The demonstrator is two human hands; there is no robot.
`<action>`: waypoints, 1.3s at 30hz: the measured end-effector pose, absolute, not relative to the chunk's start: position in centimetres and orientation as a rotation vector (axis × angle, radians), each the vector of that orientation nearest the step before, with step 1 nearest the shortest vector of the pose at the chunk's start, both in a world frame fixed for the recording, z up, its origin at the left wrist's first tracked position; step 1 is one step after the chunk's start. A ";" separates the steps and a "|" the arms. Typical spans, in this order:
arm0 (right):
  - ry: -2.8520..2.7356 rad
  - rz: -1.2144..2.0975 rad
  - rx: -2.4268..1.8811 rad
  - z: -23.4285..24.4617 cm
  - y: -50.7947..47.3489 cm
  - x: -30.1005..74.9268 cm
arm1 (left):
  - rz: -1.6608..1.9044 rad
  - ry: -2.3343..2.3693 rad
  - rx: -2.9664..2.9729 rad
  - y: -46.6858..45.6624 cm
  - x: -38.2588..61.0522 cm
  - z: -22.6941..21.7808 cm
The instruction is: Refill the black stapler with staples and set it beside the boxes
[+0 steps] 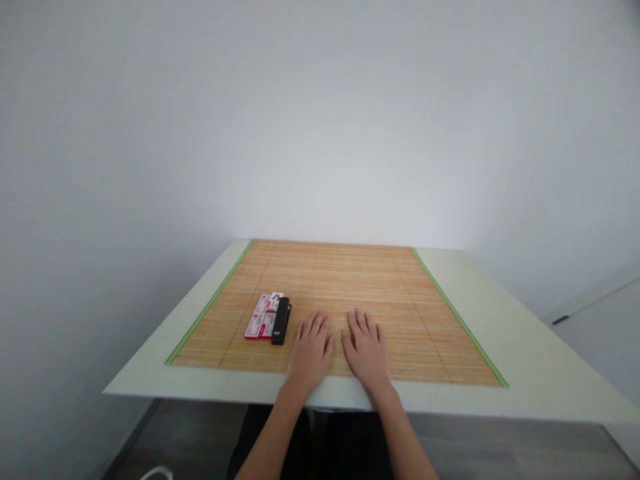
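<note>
My left hand [311, 348] lies palm down on the bamboo mat [345, 280], fingers stretched forward, holding nothing. Beside it, my right hand [366, 347] rests flat on the same mat with its fingers a little apart, also holding nothing. Just left of my left hand, apart from it, sits a black stapler [281, 321] set lengthwise. Touching or close against the stapler's left side are several small red-and-white boxes [256, 325], lying flat in a tight group. What is in the boxes is hidden.
The mat has green edging along both sides and lies on a white table [480, 293]. A pale wall [350, 133] stands directly behind the table. At the far right is a white panel with a dark handle [561, 320]. A white curved object [157, 472] shows on the floor, lower left.
</note>
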State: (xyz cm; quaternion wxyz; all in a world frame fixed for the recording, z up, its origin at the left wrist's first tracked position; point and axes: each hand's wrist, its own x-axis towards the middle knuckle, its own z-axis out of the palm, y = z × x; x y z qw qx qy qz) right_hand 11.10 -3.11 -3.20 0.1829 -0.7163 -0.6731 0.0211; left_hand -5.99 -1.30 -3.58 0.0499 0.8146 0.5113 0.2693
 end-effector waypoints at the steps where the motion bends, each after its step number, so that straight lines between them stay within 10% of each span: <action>1: -1.899 0.062 -2.023 -3.2 -3.1 11.2 | 0.812 1.557 2.480 -1.3 -6.0 -3.6; 39: -1.920 0.037 -2.010 -3.2 -3.6 11.4 | 0.670 1.641 2.547 -1.4 -5.9 -3.2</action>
